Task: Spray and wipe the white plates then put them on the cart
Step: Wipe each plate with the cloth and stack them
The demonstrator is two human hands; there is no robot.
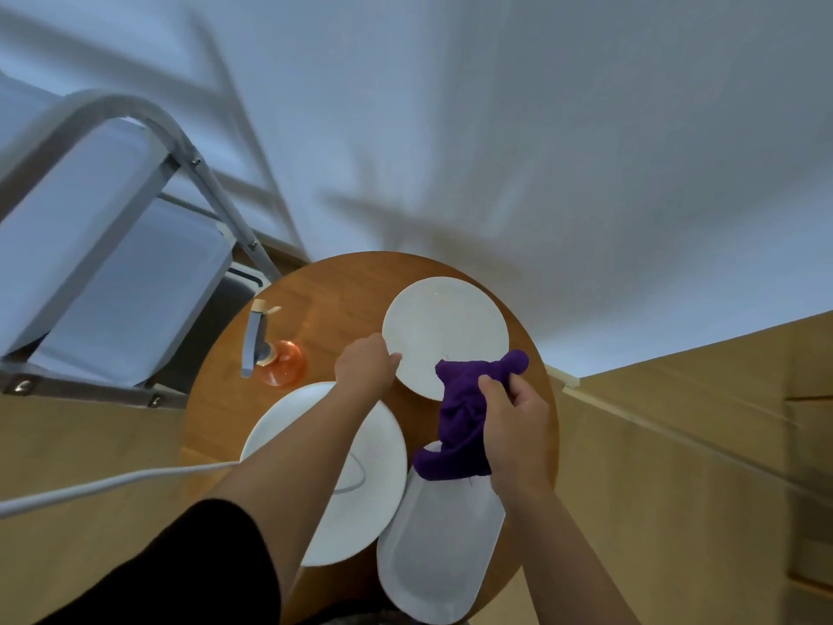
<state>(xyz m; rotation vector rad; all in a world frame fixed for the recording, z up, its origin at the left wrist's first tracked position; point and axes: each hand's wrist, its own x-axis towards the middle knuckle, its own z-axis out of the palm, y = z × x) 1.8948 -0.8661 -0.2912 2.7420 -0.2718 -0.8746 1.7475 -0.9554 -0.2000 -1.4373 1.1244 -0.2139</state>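
at the far left stands the cart (112,245) with its grey metal frame and pale shelves, beside the round wooden table (315,309). a white cable (112,484) runs in from the left edge toward the near side of the table. on the left part of the tabletop stands an orange spray bottle (279,360) with a grey trigger head, upright, just beyond a large round white plate (288,426) that lies on the near left of the table.

the left forearm, in a black sleeve (189,566) at the upper arm, crosses over that large plate. the left hand (365,365) reaches to the left rim of a smaller round white plate (444,327) on the far side of the table and pinches its edge, thumb on top — the fingers below the rim are hidden.

right of that, a purple cloth (464,417) hangs bunched, its upper end lying over the near right edge of the smaller plate and its lower end drooping over the far end of an oblong white plate (439,557) — this one sits on the near right of the table, its left side touching or overlapping the large round plate. the right hand (518,426) grips the cloth, fingers curled round its right side.

behind the table is a pale wall (496,128), and wooden floor shows on both sides.
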